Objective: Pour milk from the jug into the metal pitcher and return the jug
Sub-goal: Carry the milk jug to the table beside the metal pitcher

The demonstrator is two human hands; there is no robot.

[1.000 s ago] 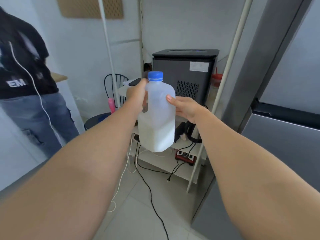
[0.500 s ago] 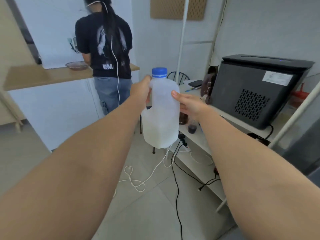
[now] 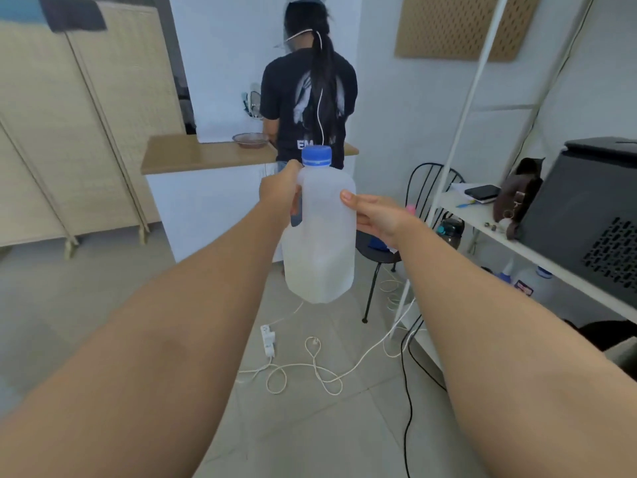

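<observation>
Two hands on the jug [image 3: 319, 236] right now, held out in front of me at arm's length, up in the air over the floor. Left hand [image 3: 281, 191] is wrapped around the handle on the jug's left side, fingers closed tight. Right hand [image 3: 375, 215] presses against the jug's right wall, thumb [image 3: 348, 196] on the front face, steadying it. Jug is upright, blue cap [image 3: 316, 156] screwed on, and I can see milk sitting in about the bottom third.

Everything else, going off the jug: straight behind it someone in a black tee [image 3: 308, 105] stands with their back to me at a wooden counter [image 3: 206, 153], with a bowl [image 3: 250, 139] on it just left of them. Right of the jug there's a black wire chair [image 3: 418, 201], then a white shelf [image 3: 482, 219] with a dark boxy machine [image 3: 593, 215]. Below the jug, white cables [image 3: 310, 370] and a power strip [image 3: 268, 339] are sprawled on the tiles. Far left of it, a folding screen [image 3: 69, 132].
</observation>
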